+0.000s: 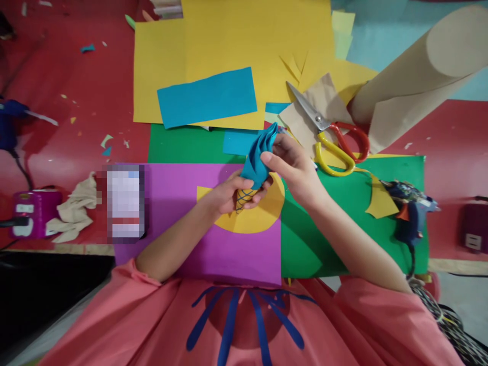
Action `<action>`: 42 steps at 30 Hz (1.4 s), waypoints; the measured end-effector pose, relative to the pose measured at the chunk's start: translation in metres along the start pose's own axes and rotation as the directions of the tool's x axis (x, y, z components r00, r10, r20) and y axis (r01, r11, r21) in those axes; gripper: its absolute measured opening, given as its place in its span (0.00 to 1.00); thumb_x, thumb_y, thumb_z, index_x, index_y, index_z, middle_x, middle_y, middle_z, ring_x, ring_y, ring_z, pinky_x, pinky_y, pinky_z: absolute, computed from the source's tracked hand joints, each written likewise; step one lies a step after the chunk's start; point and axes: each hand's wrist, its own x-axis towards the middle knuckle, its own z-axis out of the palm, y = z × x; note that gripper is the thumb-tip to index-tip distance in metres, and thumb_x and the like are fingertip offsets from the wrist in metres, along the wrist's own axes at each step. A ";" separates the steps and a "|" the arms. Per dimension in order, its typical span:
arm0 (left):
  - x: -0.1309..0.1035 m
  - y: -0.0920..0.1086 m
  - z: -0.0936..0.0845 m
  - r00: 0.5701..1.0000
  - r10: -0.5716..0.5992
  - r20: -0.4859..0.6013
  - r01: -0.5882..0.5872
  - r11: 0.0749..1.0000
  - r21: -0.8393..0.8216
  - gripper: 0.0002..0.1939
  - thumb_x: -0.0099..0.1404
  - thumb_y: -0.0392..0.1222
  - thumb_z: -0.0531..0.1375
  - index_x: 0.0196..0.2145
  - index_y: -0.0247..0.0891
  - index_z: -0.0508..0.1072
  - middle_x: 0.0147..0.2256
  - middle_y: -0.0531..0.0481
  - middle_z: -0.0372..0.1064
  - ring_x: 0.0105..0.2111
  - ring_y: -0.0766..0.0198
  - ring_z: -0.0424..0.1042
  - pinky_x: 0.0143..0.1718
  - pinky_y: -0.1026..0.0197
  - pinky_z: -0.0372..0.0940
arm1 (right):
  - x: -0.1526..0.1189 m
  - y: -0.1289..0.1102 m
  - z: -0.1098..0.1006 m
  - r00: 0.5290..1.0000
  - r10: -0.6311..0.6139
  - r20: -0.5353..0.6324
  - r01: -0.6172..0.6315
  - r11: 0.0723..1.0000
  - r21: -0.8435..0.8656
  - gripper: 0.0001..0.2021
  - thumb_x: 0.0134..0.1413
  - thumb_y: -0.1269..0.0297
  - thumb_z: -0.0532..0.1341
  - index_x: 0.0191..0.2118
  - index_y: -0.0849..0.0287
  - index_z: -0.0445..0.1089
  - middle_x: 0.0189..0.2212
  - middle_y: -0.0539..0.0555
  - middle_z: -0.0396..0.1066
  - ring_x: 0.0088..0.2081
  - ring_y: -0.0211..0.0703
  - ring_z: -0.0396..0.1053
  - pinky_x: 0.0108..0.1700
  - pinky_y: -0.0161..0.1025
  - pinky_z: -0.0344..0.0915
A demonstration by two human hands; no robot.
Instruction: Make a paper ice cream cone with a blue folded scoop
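A paper ice cream cone (256, 170) is held tilted over the purple sheet, its yellow cone crossed with dark lines and its top a twisted blue swirl. My left hand (233, 193) wraps round the cone part, thumb at the lower edge of the blue. Against the right side of the swirl, my right hand (295, 165) has thumb and fingers closed on the blue folds. Beneath both hands lies a rounded yellow cutout (267, 213) on the purple sheet (175, 203).
Scissors (320, 122) with red and yellow handles lie beyond my right hand. A blue strip (208, 96) rests on yellow sheets (160, 56). Glue guns lie at the right (409, 218) and far left (9, 122). A phone (125, 203) is at left; a brown paper roll (404, 66) stands back right.
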 end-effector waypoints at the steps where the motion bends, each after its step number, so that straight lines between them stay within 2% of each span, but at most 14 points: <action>1: 0.001 -0.002 0.000 0.999 0.038 -0.025 -0.036 0.998 0.047 0.22 0.40 0.52 0.73 0.27 0.36 0.71 0.24 0.54 0.66 0.19 0.73 0.63 0.13 0.70 0.57 | 0.000 0.003 0.002 1.000 0.008 -0.003 -0.008 1.000 0.008 0.16 0.54 0.48 0.63 0.39 0.53 0.63 0.32 0.49 0.70 0.33 0.41 0.71 0.32 0.38 0.72; 3: 0.004 -0.005 0.001 0.988 0.134 -0.077 -0.121 0.981 0.151 0.22 0.41 0.51 0.73 0.27 0.35 0.71 0.23 0.54 0.67 0.20 0.72 0.66 0.16 0.70 0.60 | 0.001 0.008 0.005 1.000 -0.012 -0.004 0.012 1.000 0.026 0.15 0.54 0.49 0.64 0.38 0.53 0.63 0.30 0.48 0.69 0.31 0.40 0.70 0.31 0.38 0.72; 5: 0.005 -0.008 0.002 0.970 0.212 -0.118 -0.183 0.958 0.221 0.22 0.43 0.50 0.73 0.27 0.34 0.70 0.22 0.55 0.68 0.19 0.73 0.66 0.16 0.70 0.60 | 0.004 0.013 0.005 0.998 -0.063 -0.006 0.063 0.997 0.042 0.15 0.53 0.50 0.65 0.38 0.54 0.63 0.31 0.49 0.69 0.33 0.40 0.70 0.35 0.38 0.72; 8: 0.005 -0.010 0.003 0.949 0.256 -0.181 -0.211 0.948 0.237 0.22 0.45 0.50 0.72 0.30 0.35 0.69 0.22 0.56 0.69 0.18 0.73 0.66 0.16 0.70 0.59 | 0.007 0.015 0.001 0.991 -0.118 -0.060 0.121 0.992 0.044 0.17 0.52 0.51 0.66 0.41 0.54 0.65 0.37 0.50 0.69 0.39 0.40 0.70 0.40 0.38 0.71; 11: 0.005 -0.010 0.003 0.948 0.246 -0.202 -0.194 0.950 0.244 0.21 0.46 0.49 0.71 0.32 0.35 0.69 0.21 0.55 0.69 0.19 0.71 0.67 0.16 0.70 0.59 | 0.007 0.012 -0.005 0.981 -0.158 -0.113 0.158 0.987 -0.012 0.14 0.53 0.52 0.66 0.36 0.55 0.66 0.33 0.49 0.68 0.36 0.37 0.69 0.38 0.35 0.69; 15: 0.004 -0.009 0.003 0.952 0.205 -0.228 -0.163 0.968 0.190 0.19 0.46 0.48 0.70 0.31 0.35 0.70 0.23 0.54 0.70 0.19 0.72 0.67 0.15 0.71 0.57 | 0.006 0.009 -0.013 0.982 -0.184 -0.038 0.180 0.980 -0.080 0.14 0.56 0.53 0.64 0.28 0.58 0.68 0.26 0.47 0.66 0.31 0.35 0.66 0.35 0.34 0.66; 18: 0.003 -0.008 0.003 0.960 0.165 -0.225 -0.149 0.985 0.085 0.18 0.44 0.46 0.69 0.30 0.34 0.71 0.25 0.53 0.71 0.19 0.72 0.67 0.13 0.71 0.56 | 0.008 0.012 -0.017 0.988 -0.156 -0.021 0.154 0.986 -0.057 0.15 0.56 0.52 0.64 0.29 0.58 0.67 0.26 0.47 0.65 0.30 0.35 0.64 0.35 0.34 0.65; 24: 0.004 -0.005 0.003 0.971 0.098 -0.218 -0.112 0.992 -0.054 0.17 0.43 0.46 0.65 0.30 0.34 0.70 0.22 0.54 0.69 0.17 0.73 0.65 0.11 0.72 0.50 | 0.011 0.018 -0.020 0.986 -0.163 0.041 0.165 0.985 -0.052 0.16 0.58 0.49 0.61 0.29 0.56 0.64 0.26 0.47 0.61 0.31 0.36 0.62 0.35 0.35 0.64; 27: 0.005 -0.004 0.005 0.972 0.081 -0.223 -0.099 0.992 -0.072 0.17 0.42 0.46 0.64 0.29 0.35 0.70 0.22 0.54 0.69 0.16 0.73 0.64 0.10 0.72 0.48 | 0.012 0.020 -0.021 0.983 -0.173 0.063 0.175 0.984 -0.040 0.16 0.59 0.50 0.60 0.30 0.56 0.63 0.26 0.47 0.60 0.30 0.35 0.61 0.35 0.35 0.64; 33: 0.005 -0.005 0.006 0.963 0.091 -0.253 -0.103 0.994 -0.035 0.17 0.43 0.47 0.66 0.29 0.34 0.70 0.23 0.53 0.69 0.18 0.72 0.66 0.12 0.73 0.53 | 0.014 0.021 -0.021 0.991 -0.132 0.002 0.132 0.991 -0.038 0.16 0.57 0.50 0.62 0.29 0.57 0.65 0.24 0.46 0.63 0.29 0.35 0.63 0.35 0.35 0.65; 36: 0.005 -0.006 0.004 0.964 0.121 -0.238 -0.132 0.991 -0.030 0.15 0.46 0.46 0.65 0.30 0.33 0.70 0.25 0.53 0.70 0.20 0.72 0.68 0.14 0.73 0.56 | 0.012 0.019 -0.019 0.993 -0.114 -0.028 0.114 0.993 -0.022 0.15 0.57 0.51 0.62 0.30 0.57 0.66 0.26 0.46 0.64 0.30 0.35 0.66 0.35 0.35 0.67; 39: 0.006 -0.005 0.003 0.964 0.129 -0.232 -0.144 0.988 -0.052 0.16 0.46 0.46 0.65 0.31 0.34 0.71 0.25 0.52 0.70 0.20 0.71 0.68 0.14 0.72 0.57 | 0.008 0.016 -0.016 0.991 -0.119 -0.065 0.119 0.993 -0.007 0.14 0.57 0.50 0.62 0.36 0.56 0.67 0.31 0.48 0.67 0.34 0.37 0.68 0.38 0.36 0.69; 42: 0.007 -0.004 0.002 0.977 0.102 -0.188 -0.123 0.987 -0.099 0.17 0.45 0.47 0.65 0.30 0.34 0.70 0.25 0.52 0.68 0.20 0.71 0.66 0.13 0.72 0.53 | 0.005 0.015 -0.013 0.997 -0.079 -0.007 0.079 0.997 -0.009 0.18 0.57 0.48 0.62 0.46 0.54 0.67 0.39 0.51 0.70 0.39 0.40 0.70 0.42 0.39 0.70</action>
